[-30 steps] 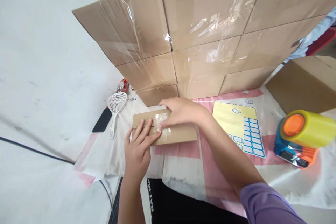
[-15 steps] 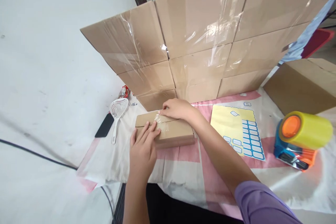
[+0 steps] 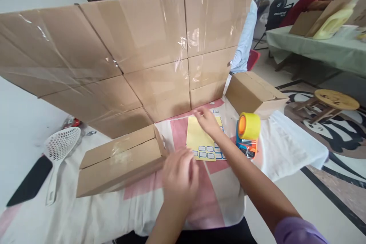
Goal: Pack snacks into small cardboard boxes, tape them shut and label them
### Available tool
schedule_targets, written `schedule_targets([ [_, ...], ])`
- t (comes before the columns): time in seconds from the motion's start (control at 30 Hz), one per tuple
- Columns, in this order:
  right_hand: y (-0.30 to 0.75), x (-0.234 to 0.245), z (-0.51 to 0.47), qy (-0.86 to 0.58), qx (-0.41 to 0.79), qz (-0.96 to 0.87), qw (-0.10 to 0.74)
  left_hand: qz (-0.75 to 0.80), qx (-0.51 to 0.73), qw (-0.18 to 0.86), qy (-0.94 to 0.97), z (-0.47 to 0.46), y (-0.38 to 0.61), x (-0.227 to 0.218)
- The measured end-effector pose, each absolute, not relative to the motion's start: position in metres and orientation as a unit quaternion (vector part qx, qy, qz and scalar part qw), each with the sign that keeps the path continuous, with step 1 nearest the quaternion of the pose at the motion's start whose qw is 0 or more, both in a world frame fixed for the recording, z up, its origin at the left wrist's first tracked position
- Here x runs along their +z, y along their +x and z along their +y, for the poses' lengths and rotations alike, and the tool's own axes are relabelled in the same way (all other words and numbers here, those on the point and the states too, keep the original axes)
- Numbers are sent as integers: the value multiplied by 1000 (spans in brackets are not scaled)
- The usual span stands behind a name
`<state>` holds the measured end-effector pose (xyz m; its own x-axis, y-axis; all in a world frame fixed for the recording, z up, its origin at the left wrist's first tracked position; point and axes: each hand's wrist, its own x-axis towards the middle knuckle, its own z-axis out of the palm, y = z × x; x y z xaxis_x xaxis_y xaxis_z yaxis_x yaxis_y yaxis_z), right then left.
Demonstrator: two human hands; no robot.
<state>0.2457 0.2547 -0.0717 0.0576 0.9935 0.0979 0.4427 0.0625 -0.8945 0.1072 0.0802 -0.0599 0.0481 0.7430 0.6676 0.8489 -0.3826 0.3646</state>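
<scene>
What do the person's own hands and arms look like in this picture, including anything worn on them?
The left hand and right hand are ungloved, with no watch or bracelet visible. A plain purple sleeve shows on the right arm, leaving the forearm bare; no sleeve shows on the left. Blur hides finger detail.

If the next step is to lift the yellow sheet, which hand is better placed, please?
Probably the right: the right hand is over the yellow sheet, with nothing visible in it. The left hand, blurred, is only by the sheet's near left corner, towards the long taped box.
</scene>
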Motion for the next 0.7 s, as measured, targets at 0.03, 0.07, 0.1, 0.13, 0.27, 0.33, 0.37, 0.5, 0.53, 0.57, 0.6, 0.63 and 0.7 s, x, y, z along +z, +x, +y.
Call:
schedule_targets([
  [0.03, 263, -82, 255, -622, 329, -551, 448, -570, -359, 15, -739, 96, 121, -66],
  [0.07, 276, -90, 254, -638, 328, -512, 473, -605, -285, -37, -743, 113, 132, -71],
  [0.1, 284, -96, 253, -645, 334, -483, 489, -646, -210, -80, -730, 130, 139, -77],
  [0.13, 289, -101, 252, -646, 345, -464, 499, -673, -148, -113, -716, 146, 144, -82],
  [0.27, 287, -104, 247, -628, 403, -399, 532, -683, -77, -120, -716, 184, 140, -102],
  [0.33, 283, -101, 245, -612, 450, -366, 537, -674, -104, -106, -723, 187, 133, -110],
  [0.37, 281, -101, 244, -604, 475, -355, 532, -672, -119, -109, -723, 187, 130, -113],
  [0.5, 277, -101, 241, -619, 493, -366, 490, -660, -148, -122, -727, 184, 125, -121],
  [0.53, 276, -102, 241, -637, 467, -383, 479, -657, -147, -121, -729, 184, 125, -122],
  [0.57, 276, -102, 240, -654, 443, -399, 466, -657, -147, -120, -730, 184, 126, -123],
  [0.6, 275, -101, 240, -663, 435, -407, 453, -660, -151, -119, -726, 184, 127, -125],
  [0.63, 275, -100, 240, -665, 446, -406, 440, -665, -161, -121, -720, 184, 127, -126],
  [0.7, 274, -97, 240, -642, 511, -372, 433, -671, -195, -129, -704, 185, 128, -130],
])
